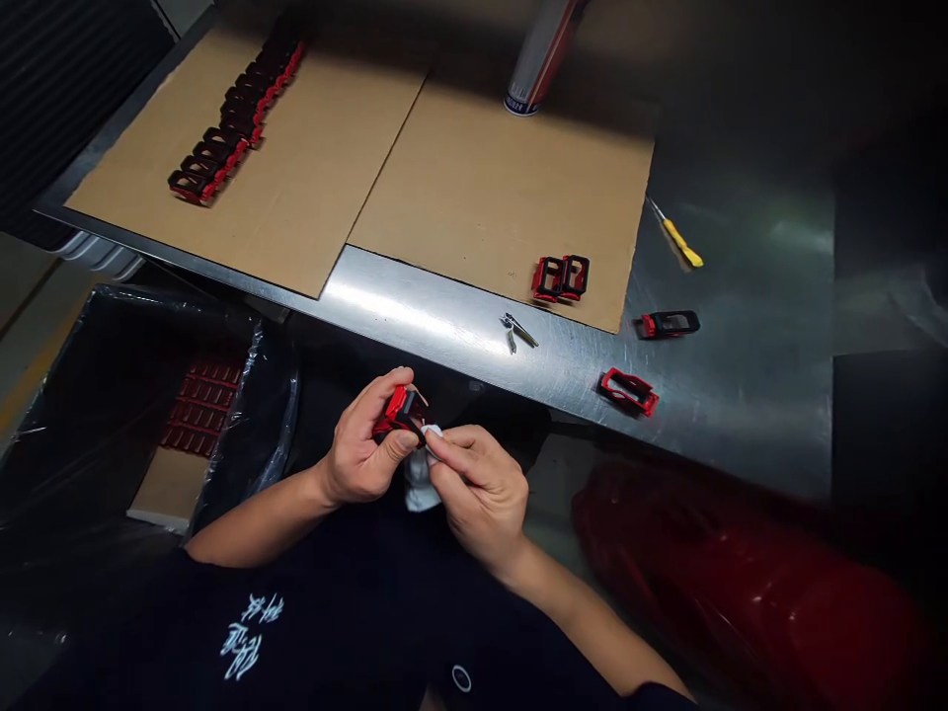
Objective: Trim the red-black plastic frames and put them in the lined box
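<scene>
In front of my body, my left hand (366, 444) is closed around a red and black plastic part (398, 413), thumb below and fingers above. Close beside it, my right hand (480, 484) pinches a white cloth (422, 484) and presses a corner of it against the part. The rest of the cloth hangs down between the hands. Past them on the metal table edge lies a nail clipper (520, 332). Two similar red and black parts (561, 278) stand side by side on the cardboard. A red frame (628, 392) and a black and red frame (671, 324) lie farther right.
Cardboard sheets (296, 217) cover much of the metal table (748, 395). A long row of red and black parts (237, 123) stands at the left. A spray can (534, 69) is at the back, a yellow-handled tool (677, 237) at the right. A lined bin (96, 326) holds several red parts.
</scene>
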A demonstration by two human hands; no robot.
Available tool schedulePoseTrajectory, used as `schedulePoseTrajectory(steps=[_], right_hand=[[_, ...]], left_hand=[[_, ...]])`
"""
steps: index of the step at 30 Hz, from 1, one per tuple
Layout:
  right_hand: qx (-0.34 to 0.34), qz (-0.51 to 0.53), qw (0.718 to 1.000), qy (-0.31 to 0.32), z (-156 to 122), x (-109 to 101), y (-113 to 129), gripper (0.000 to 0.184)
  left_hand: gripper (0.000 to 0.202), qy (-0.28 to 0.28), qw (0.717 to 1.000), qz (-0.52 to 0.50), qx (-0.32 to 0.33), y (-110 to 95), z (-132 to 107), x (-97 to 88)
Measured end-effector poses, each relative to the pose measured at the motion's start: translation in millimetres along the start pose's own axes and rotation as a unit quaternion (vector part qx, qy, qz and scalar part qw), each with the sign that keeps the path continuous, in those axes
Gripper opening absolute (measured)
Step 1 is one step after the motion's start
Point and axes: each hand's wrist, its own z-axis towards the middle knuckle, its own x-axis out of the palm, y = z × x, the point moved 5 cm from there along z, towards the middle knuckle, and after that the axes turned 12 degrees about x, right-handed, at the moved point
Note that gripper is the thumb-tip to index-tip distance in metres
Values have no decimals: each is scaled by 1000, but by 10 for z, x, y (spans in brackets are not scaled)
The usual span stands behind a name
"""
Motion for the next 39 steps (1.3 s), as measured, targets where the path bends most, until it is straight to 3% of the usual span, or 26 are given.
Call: schedulePoseTrajectory(steps=[4,7,9,12,15,19,23,26,32,36,39], right_hand=[[-202,-156,966,-45,77,-50,-65,45],[-241,-205,947,-57,153,-110,-121,49],[-161,-170,967,-95,222,-206,-169,44],[85,-23,989,-116,273,-310,-360,26],[277,157,946,-66,223,-250,-546,25],[358,279,890,-42,176,-171,-628,26],[354,294,887,-37,150,-145,-619,21],[335,250,908,-40,107,-164,-578,19],[178,85,980,-39,100,-231,-251,15],[112,49,992,-18,98,-197,-83,23],[80,47,996,-11,80,-176,-34,29]], left_hand=[[55,-4,995,-44,-84,17,12,11],[51,12,981,-153,-119,-7,36,92],[51,17,971,-208,-113,-37,46,129],[51,15,977,-198,-73,-70,33,117],[50,20,993,-113,2,-114,0,65],[57,33,995,9,98,-212,-28,19],[62,38,990,63,124,-282,-20,10],[56,24,994,25,108,-271,-30,9],[44,4,992,-123,16,-148,-127,25],[39,-11,981,-186,-52,-71,-190,21],[38,-7,977,-201,-64,-47,-215,25]])
